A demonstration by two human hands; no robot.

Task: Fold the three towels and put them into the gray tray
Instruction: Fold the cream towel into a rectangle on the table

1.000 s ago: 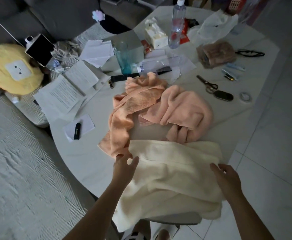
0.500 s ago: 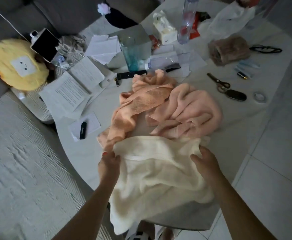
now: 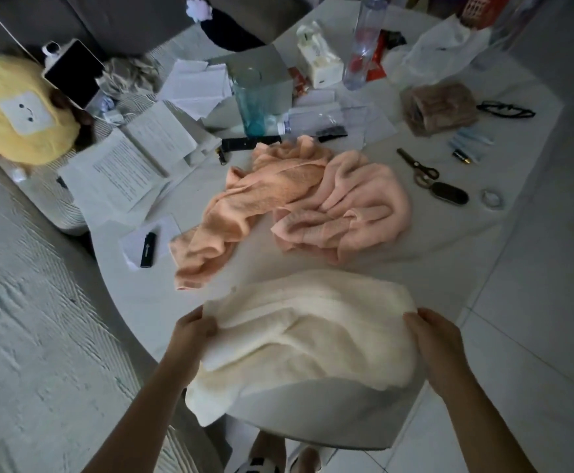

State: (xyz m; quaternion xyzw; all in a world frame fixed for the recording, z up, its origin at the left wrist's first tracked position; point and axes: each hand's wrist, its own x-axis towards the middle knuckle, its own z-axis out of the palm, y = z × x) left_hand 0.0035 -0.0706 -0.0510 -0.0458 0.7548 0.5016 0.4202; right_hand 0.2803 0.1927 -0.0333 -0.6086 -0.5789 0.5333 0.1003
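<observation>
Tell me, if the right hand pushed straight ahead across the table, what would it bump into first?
Probably the pink towel. The right hand grips the cream towel at its right edge and points up the table; bare tabletop lies between, though depth is uncertain.

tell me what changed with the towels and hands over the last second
Both hands took hold of the cream towel: the left hand and right hand now grip its side edges and have drawn it toward the person, off the two others. The orange towel and pink towel stayed crumpled on the table.
</observation>
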